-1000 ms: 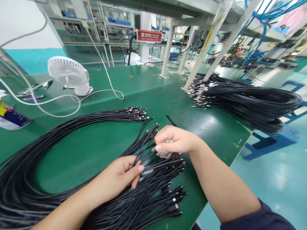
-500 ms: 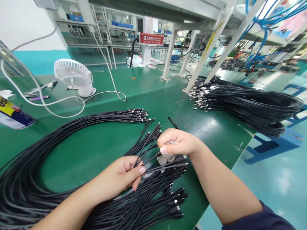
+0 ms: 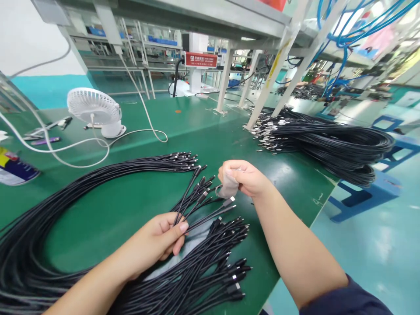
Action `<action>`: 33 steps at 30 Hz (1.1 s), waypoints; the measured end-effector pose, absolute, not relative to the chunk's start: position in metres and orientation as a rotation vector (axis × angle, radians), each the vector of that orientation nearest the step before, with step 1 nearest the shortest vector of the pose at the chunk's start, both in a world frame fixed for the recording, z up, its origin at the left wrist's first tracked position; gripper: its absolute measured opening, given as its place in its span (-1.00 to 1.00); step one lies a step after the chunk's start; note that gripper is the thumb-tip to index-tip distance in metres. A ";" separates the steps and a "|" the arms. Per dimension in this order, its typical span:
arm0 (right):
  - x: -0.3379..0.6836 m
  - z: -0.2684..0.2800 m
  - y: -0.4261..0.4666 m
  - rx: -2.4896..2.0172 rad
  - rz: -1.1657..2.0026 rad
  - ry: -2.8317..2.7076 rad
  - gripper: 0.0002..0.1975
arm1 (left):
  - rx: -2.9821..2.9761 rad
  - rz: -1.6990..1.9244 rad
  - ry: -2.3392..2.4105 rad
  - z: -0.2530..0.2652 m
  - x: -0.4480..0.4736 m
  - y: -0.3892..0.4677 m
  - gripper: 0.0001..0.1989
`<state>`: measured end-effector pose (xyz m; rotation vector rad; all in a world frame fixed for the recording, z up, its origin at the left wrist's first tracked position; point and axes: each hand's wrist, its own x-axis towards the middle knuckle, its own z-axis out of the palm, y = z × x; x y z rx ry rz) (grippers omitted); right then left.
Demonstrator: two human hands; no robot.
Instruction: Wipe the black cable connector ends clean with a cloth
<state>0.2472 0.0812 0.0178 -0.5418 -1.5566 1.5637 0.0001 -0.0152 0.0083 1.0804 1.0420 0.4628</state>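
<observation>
My left hand is closed on a few black USB cables, whose connector ends point up and to the right. In my right hand a crumpled light-grey cloth is pinched between thumb and fingers. It hangs just above the ends of the held cables; whether a cable end touches it, I cannot tell. Beneath and in front of my left hand lies a large bundle of black cables, its connectors fanned toward the right. The same bundle loops round to the left, with other ends lying behind my hands.
On the green table stand a small white fan with a white cord and, at the left edge, a can. A second cable coil lies at the right beside white shelf posts. A blue stool stands below.
My right hand has lifted up and away with the cloth, uncovering connectors of the held cables. My left hand keeps its hold on them. The view has shifted slightly.
</observation>
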 end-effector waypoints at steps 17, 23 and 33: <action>0.230 0.021 0.073 -0.793 1.474 -1.800 -0.68 | 1.080 0.483 1.090 0.010 0.003 -0.014 -0.50; 0.224 0.033 0.064 -0.882 1.510 -1.885 -0.71 | 1.136 0.455 1.109 0.009 0.004 -0.015 -0.49; 0.230 0.037 0.059 -0.962 1.535 -1.987 -0.85 | 1.188 0.413 1.158 0.012 0.009 -0.015 -0.53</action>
